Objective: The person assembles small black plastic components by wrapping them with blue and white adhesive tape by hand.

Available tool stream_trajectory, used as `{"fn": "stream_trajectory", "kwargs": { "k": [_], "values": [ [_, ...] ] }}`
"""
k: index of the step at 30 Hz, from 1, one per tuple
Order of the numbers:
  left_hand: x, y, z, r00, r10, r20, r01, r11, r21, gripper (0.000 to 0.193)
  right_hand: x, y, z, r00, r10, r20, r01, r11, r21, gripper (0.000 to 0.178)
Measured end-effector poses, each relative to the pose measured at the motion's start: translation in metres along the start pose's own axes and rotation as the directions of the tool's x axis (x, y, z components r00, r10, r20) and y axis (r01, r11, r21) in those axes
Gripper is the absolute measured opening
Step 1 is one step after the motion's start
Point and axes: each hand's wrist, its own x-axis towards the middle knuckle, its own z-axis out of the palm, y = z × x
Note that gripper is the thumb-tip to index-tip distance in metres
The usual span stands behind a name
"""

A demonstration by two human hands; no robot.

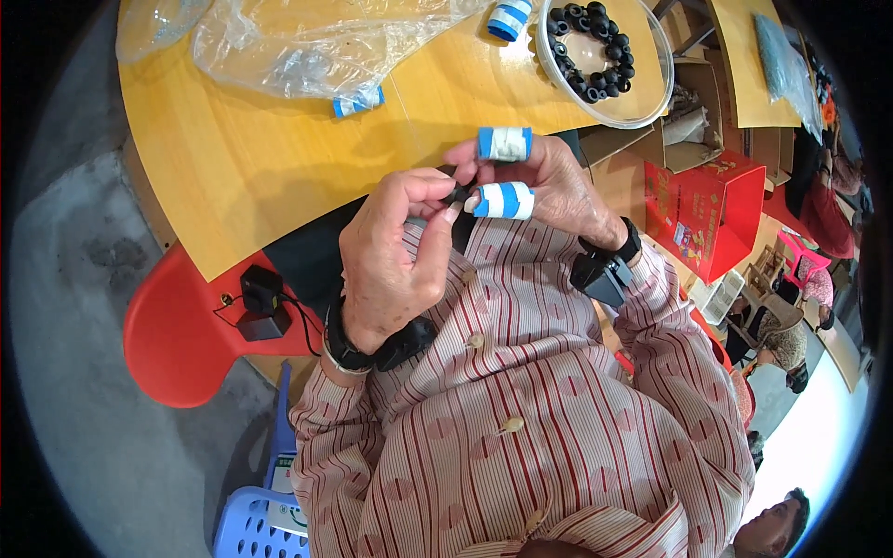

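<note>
Pinching a small black piece (458, 193) between thumb and fingers, the left hand (395, 246) meets the right hand (558, 191) just past the near edge of the table (279, 167), in front of the striped shirt (484, 372). The hands are together at the fingertips, both closed on the piece, which is mostly hidden; its exact shape I cannot tell. Blue-and-white wraps circle two digits of the right hand: an upper wrap (505, 144) on a finger and a lower wrap (503, 200) on the thumb. Each wrist wears a black strap, the left strap (381, 349) and the right strap (605, 270).

On the table, a clear bag (298, 60) lies crumpled toward the far left, its lower edge partly over a blue-and-white roll (360, 100). A second roll (509, 19) lies farther off, just left of a round clear tub (584, 56), where black rings (595, 93) line the inside around a bare middle.

A red box (707, 214) stands open to the right. At left, a black device (262, 298) with a cable rests on a red chair (177, 325), and a blue basket (256, 525) sits below.
</note>
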Motion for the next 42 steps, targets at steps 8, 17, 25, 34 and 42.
{"fn": "stream_trajectory", "kwargs": {
  "k": [8,17,25,34,42],
  "values": [
    [-0.001,0.002,-0.001,0.994,-0.102,0.026,0.104,0.99,-0.1,0.029,0.002,-0.004,-0.002,0.972,-0.224,0.069,0.234,0.917,-0.324,0.035],
    [0.001,0.007,-0.002,0.984,-0.177,-0.003,0.171,0.951,-0.256,0.043,0.003,-0.011,-0.003,0.893,-0.43,0.135,0.419,0.683,-0.598,0.034],
    [0.004,0.008,0.003,0.993,-0.104,-0.053,0.1,0.992,-0.074,0.032,-0.001,-0.015,0.0,0.954,-0.299,0.011,0.258,0.806,-0.533,0.027],
    [0.004,0.009,0.002,0.989,-0.143,-0.037,0.141,0.989,-0.036,0.019,-0.001,-0.013,-0.005,0.907,-0.421,0.024,0.367,0.759,-0.537,0.022],
    [0.007,0.012,-0.003,0.989,-0.145,0.013,0.146,0.985,-0.093,0.02,-0.003,-0.018,-0.006,0.872,-0.487,0.036,0.4,0.67,-0.625,0.017]
  ]
}}
